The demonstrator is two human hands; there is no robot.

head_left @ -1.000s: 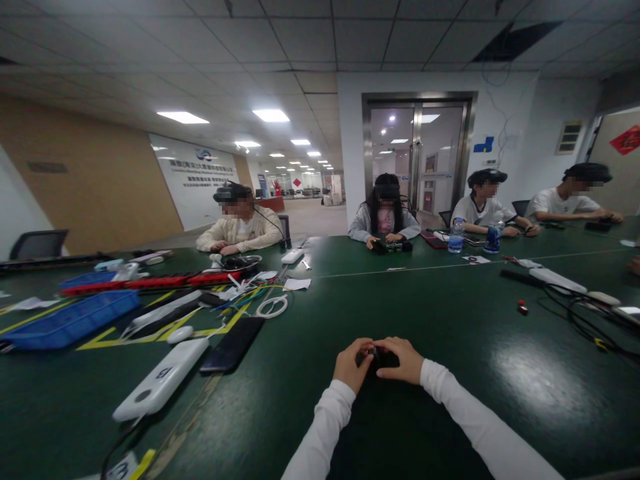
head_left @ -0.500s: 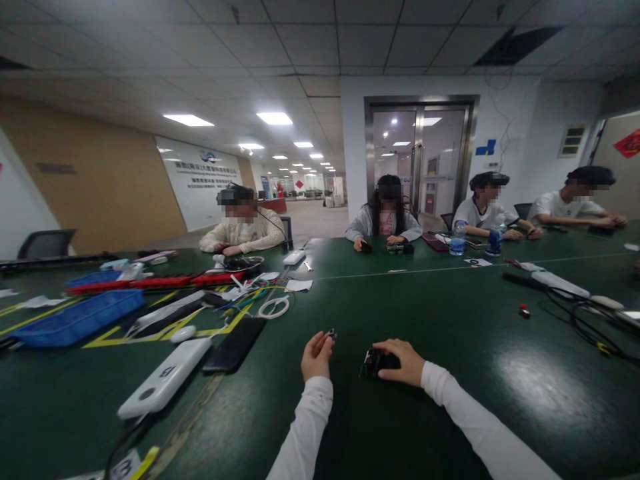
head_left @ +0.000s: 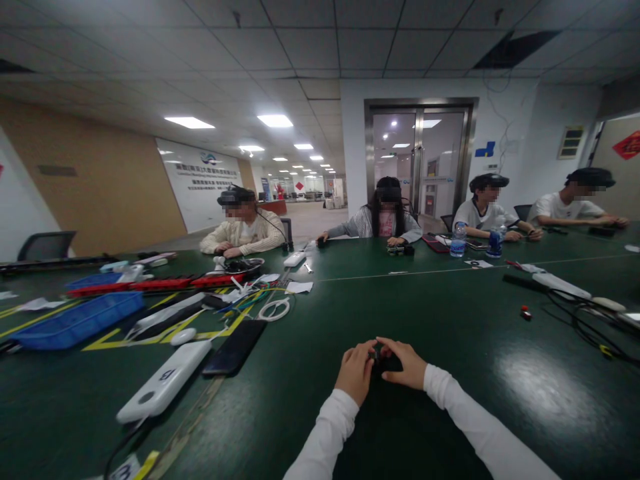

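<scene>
My left hand (head_left: 355, 371) and my right hand (head_left: 404, 365) meet on the dark green table (head_left: 450, 333) in front of me. Between them sits a small black object (head_left: 384, 363), mostly hidden by the fingers. The right hand's fingers curl over it from the right. The left hand's fingertips pinch at its left side; what they pinch is too small to make out. Both sleeves are white.
To the left lie a black phone (head_left: 234, 347), a white power strip (head_left: 164, 382), a white cable coil (head_left: 273, 309), a blue tray (head_left: 75, 320) and a red strip (head_left: 150, 283). Cables (head_left: 585, 313) and a small red part (head_left: 525, 311) lie right. Several people sit across the table.
Half a second ago my left hand was lifted away to the left, holding a tiny piece; it has come back to the black object. The person opposite stretched an arm out to the left.
</scene>
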